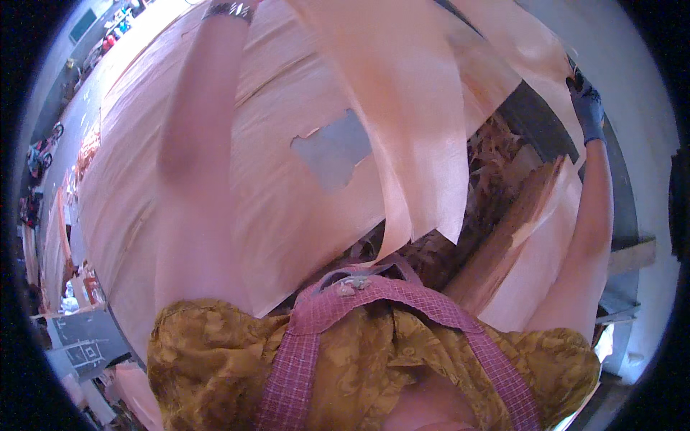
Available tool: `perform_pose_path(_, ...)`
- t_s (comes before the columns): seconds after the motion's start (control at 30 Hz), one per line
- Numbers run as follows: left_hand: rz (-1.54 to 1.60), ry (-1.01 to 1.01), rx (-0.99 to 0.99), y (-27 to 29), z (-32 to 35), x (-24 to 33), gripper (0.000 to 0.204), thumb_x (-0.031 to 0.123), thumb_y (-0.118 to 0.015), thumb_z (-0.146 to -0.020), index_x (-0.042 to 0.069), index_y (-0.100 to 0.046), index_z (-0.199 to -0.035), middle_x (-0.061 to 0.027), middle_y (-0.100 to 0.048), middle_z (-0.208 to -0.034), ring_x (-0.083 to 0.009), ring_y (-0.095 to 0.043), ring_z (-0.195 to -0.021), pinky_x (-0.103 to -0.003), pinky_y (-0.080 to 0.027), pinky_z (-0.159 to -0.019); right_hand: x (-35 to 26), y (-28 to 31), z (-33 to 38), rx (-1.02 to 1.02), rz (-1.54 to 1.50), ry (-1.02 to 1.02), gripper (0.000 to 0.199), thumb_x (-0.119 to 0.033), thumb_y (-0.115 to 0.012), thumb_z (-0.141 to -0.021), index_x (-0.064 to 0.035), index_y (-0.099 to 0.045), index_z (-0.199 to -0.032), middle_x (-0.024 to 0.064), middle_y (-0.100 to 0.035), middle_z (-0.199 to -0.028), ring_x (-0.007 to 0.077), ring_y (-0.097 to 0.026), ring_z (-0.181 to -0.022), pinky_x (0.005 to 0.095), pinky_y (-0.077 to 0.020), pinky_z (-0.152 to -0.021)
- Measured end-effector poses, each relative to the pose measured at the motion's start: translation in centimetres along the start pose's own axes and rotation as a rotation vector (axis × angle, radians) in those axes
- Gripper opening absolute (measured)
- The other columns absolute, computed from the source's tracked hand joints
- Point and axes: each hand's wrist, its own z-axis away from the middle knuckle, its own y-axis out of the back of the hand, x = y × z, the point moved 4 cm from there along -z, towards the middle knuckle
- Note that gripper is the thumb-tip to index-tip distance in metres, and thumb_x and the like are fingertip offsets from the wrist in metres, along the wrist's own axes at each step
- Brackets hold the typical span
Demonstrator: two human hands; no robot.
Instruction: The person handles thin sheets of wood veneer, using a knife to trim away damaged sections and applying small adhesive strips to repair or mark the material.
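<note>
the right hand (588,108), in a grey glove with dark fingertips, is at the far right, touching the outer edge of a thin wood sheet (528,50) that lies in the upper right; the fingers are too small and dark to tell whether they pinch it or just rest there. the left arm (198,151) stretches up to the top edge, a patterned band (231,8) around its wrist; the hand itself is out of the picture, so i cannot tell what it holds. between the arms, a long pale strip (413,122) curves down toward the person, its lower end split and pointed. left of it spreads a broad wood sheet (266,208) with a ragged hole (332,154) showing grey. brown scraps (496,147) lie right of the strip, near a dark band (539,118). close to the right arm (593,208), more sheets (517,251) show a rough, torn edge.
</note>
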Motion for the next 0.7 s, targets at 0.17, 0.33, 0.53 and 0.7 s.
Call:
perform_pose_path(0.17,-0.413,-0.033,0.184,14.3,9.3,5.2,0.025,0.028,-0.051,-0.1,0.006,-0.062,-0.099,-0.0043,-0.064,-0.092,-0.0163,-0.061,-0.081,-0.034,-0.054,-0.074,-4.7,-4.4,-9.0,0.003,0.03,0.221,0.042,-0.043,-0.048,-0.095,-0.0141,-0.06,-0.122,0.0199,-0.064,-0.117,0.0389,-0.061,-0.107,0.0471,-0.0497,-0.089)
perform_pose_path(0.33,-0.133,0.015,0.747,27.5,19.2,4.1,0.019,0.027,-0.053,-0.099,0.01,-0.061,-0.095,-0.0035,-0.062,-0.085,-0.0165,-0.058,-0.074,-0.032,-0.053,-0.068,-20.0,-15.9,-22.3,-0.031,0.013,0.428,0.045,-0.039,-0.04,-0.095,-0.0084,-0.059,-0.122,0.023,-0.06,-0.123,0.0411,-0.057,-0.113,0.0477,-0.0474,-0.094)
perform_pose_path(0.53,-0.332,-0.068,0.895,26.9,32.2,4.0,0.024,0.033,-0.048,-0.101,0.011,-0.055,-0.095,-0.003,-0.057,-0.078,-0.0174,-0.056,-0.068,-0.034,-0.053,-0.062,-45.2,-22.9,-23.1,0.115,-0.835,0.781,0.044,-0.028,-0.054,-0.094,-0.0052,-0.05,-0.131,0.0143,-0.06,-0.125,0.0333,-0.061,-0.109,0.0422,-0.048,-0.094)
perform_pose_path(0.7,-0.683,0.062,1.398,21.4,35.2,5.6,0.019,0.028,-0.046,-0.099,0.012,-0.052,-0.091,0.0003,-0.051,-0.068,-0.0114,-0.045,-0.047,-0.027,-0.041,-0.041,-49.3,-20.0,1.4,-0.481,-1.413,0.759,0.072,-0.006,-0.076,-0.081,-0.0034,-0.039,-0.142,0.0069,-0.049,-0.139,0.0181,-0.056,-0.107,0.0326,-0.048,-0.099)
